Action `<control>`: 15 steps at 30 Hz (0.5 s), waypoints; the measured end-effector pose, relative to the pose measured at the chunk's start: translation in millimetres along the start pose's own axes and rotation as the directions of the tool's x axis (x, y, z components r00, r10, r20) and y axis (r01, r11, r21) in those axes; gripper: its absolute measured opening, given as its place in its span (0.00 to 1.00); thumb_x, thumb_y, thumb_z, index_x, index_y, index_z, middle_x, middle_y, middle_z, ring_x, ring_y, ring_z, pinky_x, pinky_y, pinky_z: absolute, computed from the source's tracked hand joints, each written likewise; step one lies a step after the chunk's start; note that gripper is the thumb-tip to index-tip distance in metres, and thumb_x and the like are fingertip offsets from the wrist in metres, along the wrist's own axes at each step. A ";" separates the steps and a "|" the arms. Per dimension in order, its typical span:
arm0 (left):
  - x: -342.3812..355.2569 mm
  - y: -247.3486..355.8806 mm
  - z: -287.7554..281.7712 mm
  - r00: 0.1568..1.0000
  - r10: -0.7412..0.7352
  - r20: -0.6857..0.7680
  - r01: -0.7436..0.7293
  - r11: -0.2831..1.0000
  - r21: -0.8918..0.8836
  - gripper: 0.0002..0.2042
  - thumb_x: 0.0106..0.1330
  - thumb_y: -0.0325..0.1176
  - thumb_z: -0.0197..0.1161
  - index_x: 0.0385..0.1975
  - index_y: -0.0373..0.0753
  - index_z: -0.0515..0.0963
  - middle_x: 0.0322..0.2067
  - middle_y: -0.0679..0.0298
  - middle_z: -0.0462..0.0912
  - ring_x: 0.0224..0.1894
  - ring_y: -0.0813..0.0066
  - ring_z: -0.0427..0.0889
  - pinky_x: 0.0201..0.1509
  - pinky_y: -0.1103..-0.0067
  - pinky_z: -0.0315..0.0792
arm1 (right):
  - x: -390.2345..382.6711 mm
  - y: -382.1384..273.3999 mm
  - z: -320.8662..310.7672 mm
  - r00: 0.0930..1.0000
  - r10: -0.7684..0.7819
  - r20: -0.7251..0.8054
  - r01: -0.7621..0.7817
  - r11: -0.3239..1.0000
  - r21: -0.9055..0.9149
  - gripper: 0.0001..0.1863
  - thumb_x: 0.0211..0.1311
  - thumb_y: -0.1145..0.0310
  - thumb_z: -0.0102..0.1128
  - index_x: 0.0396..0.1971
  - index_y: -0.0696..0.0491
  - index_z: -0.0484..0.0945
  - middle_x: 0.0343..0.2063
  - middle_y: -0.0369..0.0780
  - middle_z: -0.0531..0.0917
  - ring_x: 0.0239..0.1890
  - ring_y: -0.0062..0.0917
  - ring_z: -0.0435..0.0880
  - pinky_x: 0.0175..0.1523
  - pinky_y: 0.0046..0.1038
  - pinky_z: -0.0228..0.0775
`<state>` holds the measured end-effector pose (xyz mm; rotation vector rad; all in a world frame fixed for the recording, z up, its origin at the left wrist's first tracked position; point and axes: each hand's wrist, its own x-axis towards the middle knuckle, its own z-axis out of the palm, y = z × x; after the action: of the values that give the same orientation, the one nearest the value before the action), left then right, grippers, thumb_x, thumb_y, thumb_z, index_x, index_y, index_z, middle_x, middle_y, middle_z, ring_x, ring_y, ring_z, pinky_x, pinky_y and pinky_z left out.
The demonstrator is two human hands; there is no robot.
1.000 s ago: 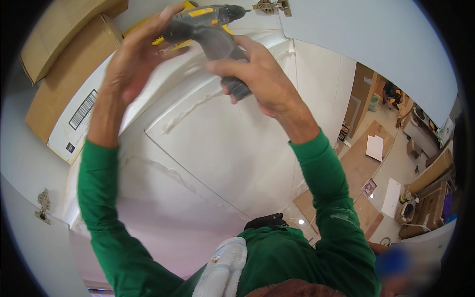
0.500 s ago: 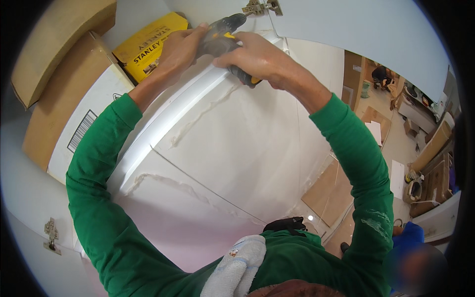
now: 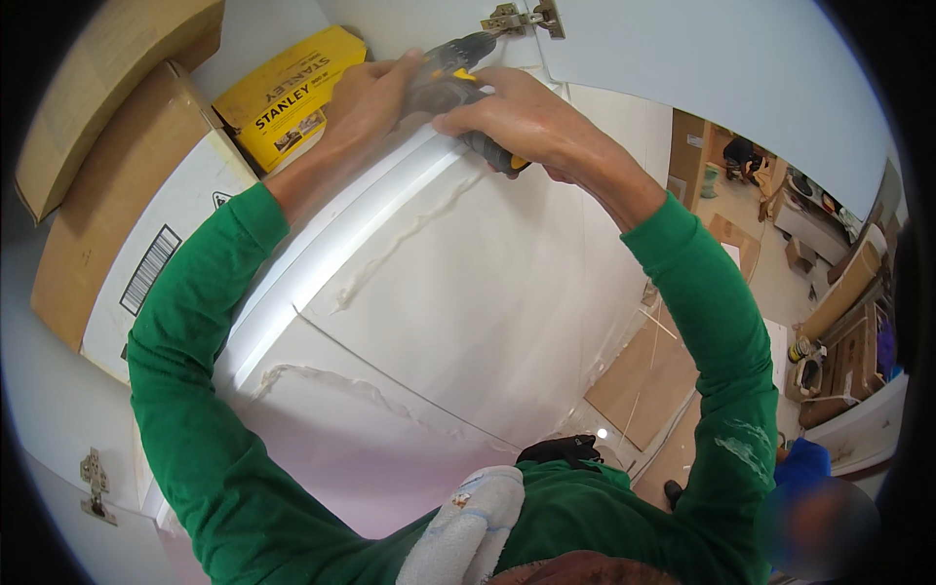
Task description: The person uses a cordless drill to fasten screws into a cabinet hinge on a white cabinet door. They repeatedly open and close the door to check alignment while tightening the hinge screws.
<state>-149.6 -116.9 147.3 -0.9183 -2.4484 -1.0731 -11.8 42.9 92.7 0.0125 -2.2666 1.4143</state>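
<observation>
At a hinge, drill axis slanting up rightward, left grip cupping body, right grip clasping handle

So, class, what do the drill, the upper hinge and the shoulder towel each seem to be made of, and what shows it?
Drill: probably moulded plastic, from its dull dark grey casing with yellow accents; blur hides finer detail.
Upper hinge: apparently metal, perhaps plated, from its silvery sheen.
Towel: soft cloth, perhaps cotton terry, from its fuzzy, matt, whitish folds.
</observation>
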 end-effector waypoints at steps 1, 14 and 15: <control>1.1 -0.4 0.6 1.000 0.014 -0.008 -0.014 1.000 -0.001 0.34 0.77 0.61 0.57 0.54 0.31 0.90 0.30 0.56 0.89 0.31 0.66 0.86 0.44 0.69 0.78 | 0.6 -0.2 0.2 1.000 -0.006 0.005 0.006 1.000 0.000 0.35 0.61 0.54 0.75 0.58 0.67 0.81 0.34 0.44 0.83 0.30 0.26 0.82 0.30 0.27 0.72; 21.9 -10.6 9.2 0.995 -0.035 -0.096 0.030 0.998 -0.048 0.33 0.78 0.58 0.57 0.51 0.27 0.89 0.37 0.50 0.92 0.38 0.60 0.88 0.50 0.67 0.78 | 17.3 -4.7 -17.5 0.983 -0.159 0.088 0.165 0.983 -0.078 0.44 0.56 0.47 0.78 0.61 0.70 0.80 0.38 0.50 0.87 0.36 0.33 0.88 0.42 0.29 0.78; 22.4 -11.0 10.9 0.993 -0.010 -0.122 0.006 1.000 -0.031 0.33 0.78 0.58 0.57 0.51 0.26 0.89 0.37 0.50 0.91 0.37 0.60 0.88 0.49 0.68 0.78 | 18.8 -3.4 -19.3 0.975 -0.185 0.121 0.194 0.979 -0.065 0.44 0.56 0.48 0.78 0.61 0.70 0.80 0.36 0.49 0.87 0.36 0.32 0.87 0.41 0.29 0.77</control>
<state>-173.9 -104.7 145.4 -0.8272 -2.3448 -1.1373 -20.4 62.2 109.9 0.2855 -2.3399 1.2564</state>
